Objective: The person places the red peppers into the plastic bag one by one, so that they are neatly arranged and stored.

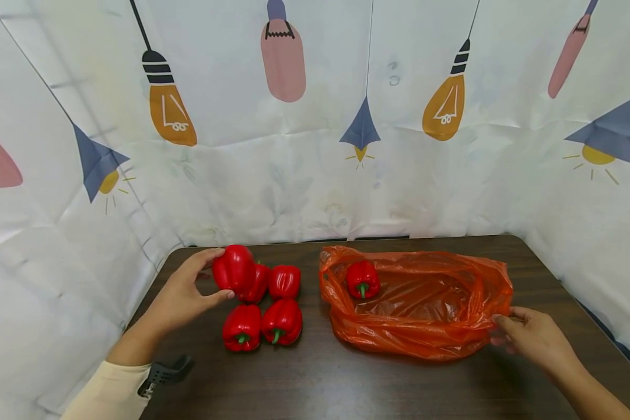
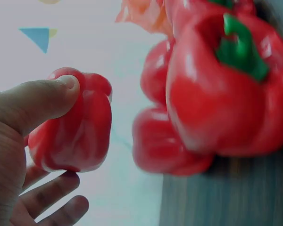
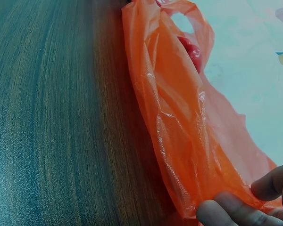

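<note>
My left hand (image 1: 189, 291) grips a red bell pepper (image 1: 234, 267) between thumb and fingers; in the left wrist view the held pepper (image 2: 80, 127) appears raised beside the others. Close by on the table lie several more red peppers (image 1: 282, 322) with green stems, bunched together. An orange plastic bag (image 1: 399, 338) lies spread with its mouth facing up, and one red pepper (image 1: 363, 279) rests inside its left part. At the bag's right end my right hand (image 1: 538, 341) pinches the rim; the right wrist view shows thumb and fingers (image 3: 231, 207) on the plastic.
The dark wooden table (image 1: 346, 385) carries everything. Behind it and at both sides hangs a white cloth (image 1: 294, 175) printed with lamps and bulbs. A dark watch or band (image 1: 168, 373) sits on the left wrist over a light sleeve (image 1: 110, 391).
</note>
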The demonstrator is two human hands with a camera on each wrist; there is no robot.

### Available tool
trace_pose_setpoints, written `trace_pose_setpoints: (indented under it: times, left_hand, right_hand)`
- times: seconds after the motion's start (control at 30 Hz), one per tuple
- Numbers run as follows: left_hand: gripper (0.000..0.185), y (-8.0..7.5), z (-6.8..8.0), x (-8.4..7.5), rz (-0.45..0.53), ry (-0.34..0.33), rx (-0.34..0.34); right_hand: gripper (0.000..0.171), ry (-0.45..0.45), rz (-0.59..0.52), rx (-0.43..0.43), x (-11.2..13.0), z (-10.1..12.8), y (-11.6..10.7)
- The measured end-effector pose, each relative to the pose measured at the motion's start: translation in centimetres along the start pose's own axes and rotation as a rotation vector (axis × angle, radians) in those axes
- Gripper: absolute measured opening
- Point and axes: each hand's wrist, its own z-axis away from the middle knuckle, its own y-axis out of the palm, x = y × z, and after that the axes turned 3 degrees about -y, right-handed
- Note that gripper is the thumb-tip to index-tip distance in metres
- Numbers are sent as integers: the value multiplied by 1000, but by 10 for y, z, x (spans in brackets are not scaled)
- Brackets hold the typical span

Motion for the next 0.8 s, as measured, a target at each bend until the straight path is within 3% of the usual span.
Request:
trace_pose_setpoints:
  times: [0.5,0.8]
  left_hand:
    - [82,10,-11,-39,53,47,92]
    - [84,28,-13,-61,124,90,147]
  right_hand:
    - [66,-14,-12,-5,4,0,-1]
    - [66,-2,0,2,4,1,-1]
